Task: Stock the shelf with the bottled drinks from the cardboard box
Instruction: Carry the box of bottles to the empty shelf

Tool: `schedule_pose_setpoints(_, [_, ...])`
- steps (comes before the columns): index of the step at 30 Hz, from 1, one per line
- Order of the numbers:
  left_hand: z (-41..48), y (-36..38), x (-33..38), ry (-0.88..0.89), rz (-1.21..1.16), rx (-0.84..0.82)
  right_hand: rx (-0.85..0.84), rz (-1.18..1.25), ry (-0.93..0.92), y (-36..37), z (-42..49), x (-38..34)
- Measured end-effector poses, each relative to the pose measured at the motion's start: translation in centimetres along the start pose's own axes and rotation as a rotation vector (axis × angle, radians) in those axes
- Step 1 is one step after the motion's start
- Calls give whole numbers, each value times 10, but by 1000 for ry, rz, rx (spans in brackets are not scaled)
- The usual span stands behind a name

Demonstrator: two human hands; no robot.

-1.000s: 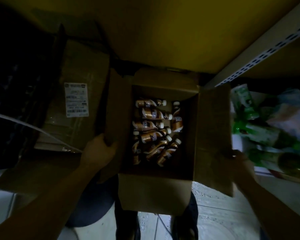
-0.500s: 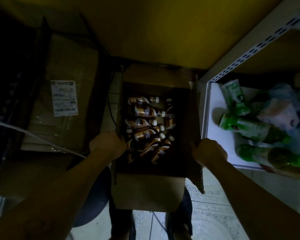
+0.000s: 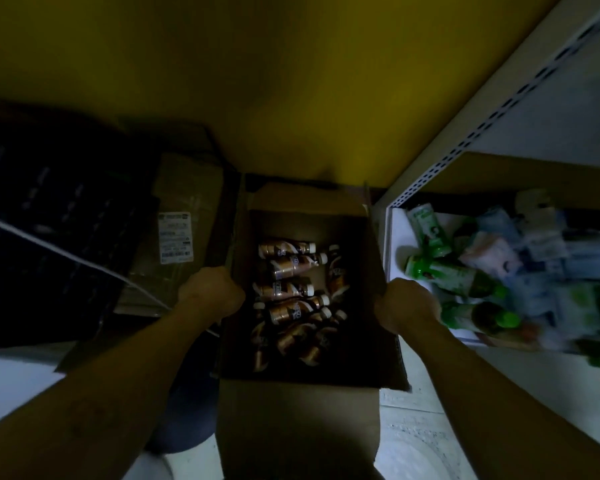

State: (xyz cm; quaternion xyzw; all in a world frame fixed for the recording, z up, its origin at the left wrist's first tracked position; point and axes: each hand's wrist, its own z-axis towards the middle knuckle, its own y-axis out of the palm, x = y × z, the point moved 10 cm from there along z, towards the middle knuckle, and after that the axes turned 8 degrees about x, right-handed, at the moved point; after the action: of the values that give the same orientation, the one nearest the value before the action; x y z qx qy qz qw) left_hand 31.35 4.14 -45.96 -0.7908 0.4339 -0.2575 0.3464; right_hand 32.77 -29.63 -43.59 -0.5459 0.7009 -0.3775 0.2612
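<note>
Cardboard box (image 3: 298, 427) edges are gripped by left hand (image 3: 210, 294) and right hand (image 3: 407, 304).

Matt brown cardboard box (image 3: 298, 427) holds glossy plastic bottles (image 3: 288, 311); the shelf (image 3: 471, 140) is white perforated metal

We see an open brown cardboard box (image 3: 298, 427), its flaps raised, just left of the white shelf (image 3: 394, 237). Inside it, brown bottled drinks (image 3: 288, 311) with white caps lie on their sides, loosely jumbled across the bottom.
</note>
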Motion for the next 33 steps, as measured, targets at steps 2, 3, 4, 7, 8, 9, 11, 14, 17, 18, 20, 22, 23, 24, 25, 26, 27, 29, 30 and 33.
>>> schedule_pose_setpoints(2, [-27,-30,5,13,2,3,23,-9,1,-33,-28,-1])
schedule_pose_setpoints(3, [-42,-46,8,30,13,5,37,-12,-6,-50,-44,-1])
schedule_pose_setpoints(4, [-57,-62,12,42,27,9,51,-7,-8,-65,-60,-1])
schedule_pose_setpoints(7, [-104,-113,21,72,93,21,102,8,18,-115,-107,1])
schedule_pose_setpoints(8, [-119,-133,24,87,99,36,123,21,23,-134,-124,1])
schedule_pose_setpoints(9, [-134,-153,27,107,92,53,141,37,28,-153,-139,0])
schedule_pose_setpoints(11, [-163,-187,31,137,57,69,166,41,14,-186,-170,0])
schedule_pose_setpoints(14, [-205,-241,31,119,-27,156,231,72,-23,-240,-209,0])
schedule_pose_setpoints(17, [-248,-286,28,121,-49,225,307,76,-74,-291,-248,0])
schedule_pose_setpoints(18, [-264,-303,28,125,-69,268,346,73,-96,-309,-260,1])
schedule_pose_setpoints(20, [-296,-333,23,128,-115,363,422,66,-149,-345,-287,0])
schedule_pose_setpoints(22, [-337,-360,18,117,-160,456,488,72,-201,-377,-319,1])
schedule_pose_setpoints(23, [-358,-371,15,106,-193,499,517,76,-230,-392,-337,3])
schedule_pose_setpoints(24, [-379,-382,10,94,-214,538,546,82,-259,-407,-356,4])
schedule_pose_setpoints(25, [-400,-392,4,84,-233,578,584,91,-285,-422,-376,5])
schedule_pose_setpoints(26, [-423,-404,-3,74,-256,617,631,97,-312,-440,-397,5])
schedule_pose_setpoints(27, [-445,-416,-11,66,-276,651,675,95,-337,-461,-419,4])
schedule_pose_setpoints(29, [-490,-447,-23,70,-268,714,767,67,-392,-505,-466,-4])
schedule_pose_setpoints(30, [-515,-466,-28,73,-259,741,812,47,-419,-527,-492,-7])
schedule_pose_setpoints(33, [-588,-525,-42,77,-244,824,915,-14,-479,-591,-570,-13])
